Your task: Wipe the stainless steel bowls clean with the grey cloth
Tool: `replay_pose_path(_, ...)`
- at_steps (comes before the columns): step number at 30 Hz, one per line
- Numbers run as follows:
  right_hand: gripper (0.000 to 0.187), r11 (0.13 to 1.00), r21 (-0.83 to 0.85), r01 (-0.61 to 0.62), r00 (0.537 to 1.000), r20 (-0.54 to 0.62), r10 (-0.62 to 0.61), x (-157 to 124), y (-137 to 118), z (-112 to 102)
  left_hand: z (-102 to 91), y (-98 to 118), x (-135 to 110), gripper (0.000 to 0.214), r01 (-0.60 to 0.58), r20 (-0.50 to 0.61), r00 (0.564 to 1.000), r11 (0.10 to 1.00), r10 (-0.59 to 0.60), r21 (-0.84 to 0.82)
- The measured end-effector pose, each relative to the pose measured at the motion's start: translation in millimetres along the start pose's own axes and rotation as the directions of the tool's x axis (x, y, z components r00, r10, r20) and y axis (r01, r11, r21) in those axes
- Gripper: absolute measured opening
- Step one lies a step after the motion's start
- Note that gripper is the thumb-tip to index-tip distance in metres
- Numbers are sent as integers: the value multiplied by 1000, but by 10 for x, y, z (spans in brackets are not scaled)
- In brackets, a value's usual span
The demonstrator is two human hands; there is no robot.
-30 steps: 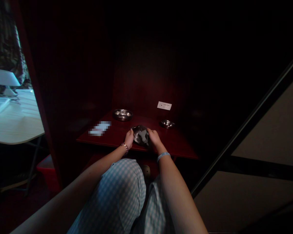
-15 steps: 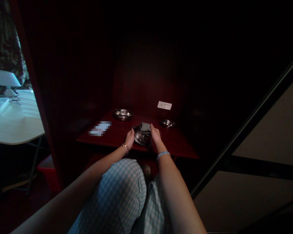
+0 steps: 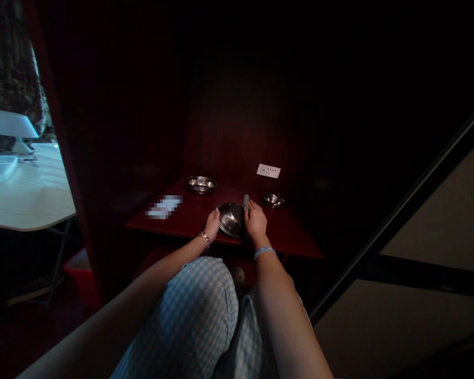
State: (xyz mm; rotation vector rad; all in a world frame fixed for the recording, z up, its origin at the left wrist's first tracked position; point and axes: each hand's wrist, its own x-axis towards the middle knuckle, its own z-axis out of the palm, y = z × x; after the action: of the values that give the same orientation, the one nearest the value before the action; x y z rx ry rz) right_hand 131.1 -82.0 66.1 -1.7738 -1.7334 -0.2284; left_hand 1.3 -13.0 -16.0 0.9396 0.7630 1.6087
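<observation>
A shiny metal bowl point(image 3: 231, 218) is tilted near the front edge of the dark red desk. Its left rim is gripped by my left hand point(image 3: 212, 226), fingers closed. On the bowl's right side, my right hand point(image 3: 256, 222) is closed around a grey cloth point(image 3: 246, 201). Only a bit of the cloth pokes out past the fingers; the rest is hidden. Whether the right hand also grips the bowl's rim is not clear.
On the desk point(image 3: 174, 223) stand a wider metal bowl point(image 3: 201, 190) at back left and a small metal bowl point(image 3: 274, 204) at back right. A pixelated pale object point(image 3: 164, 206) lies left. A white socket point(image 3: 268, 171) is on the back wall. A red bin point(image 3: 82, 276) stands below left.
The grey cloth has moved from across the bowl's upper part to its right edge, bunched in my right hand. My left hand keeps its grip on the left rim.
</observation>
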Motion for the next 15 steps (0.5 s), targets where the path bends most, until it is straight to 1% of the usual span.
replay_pose_path(2, 48, 999, 3, 51, 996, 69, -51, -2, -19, 70, 1, 8, -3, 40, -6, 1, 1000, 1000, 6, 2)
replay_pose_path(5, 47, 998, 22, 64, 989, 131, -67, -10, -63, 109, 1, 27, -8, 39, 6, -2, 1000, 1000, -6, 4)
replay_pose_path(9, 46, 998, 26, 65, 987, 146, -68, -25, -105, 76, 6, 43, -12, 37, 15, -1, 1000, 1000, -15, 1)
replay_pose_path(15, 44, 991, 65, 116, 977, 172, -126, -33, -147, 36, 12, 27, -1, 37, 20, -14, 1000, 1000, -20, -10)
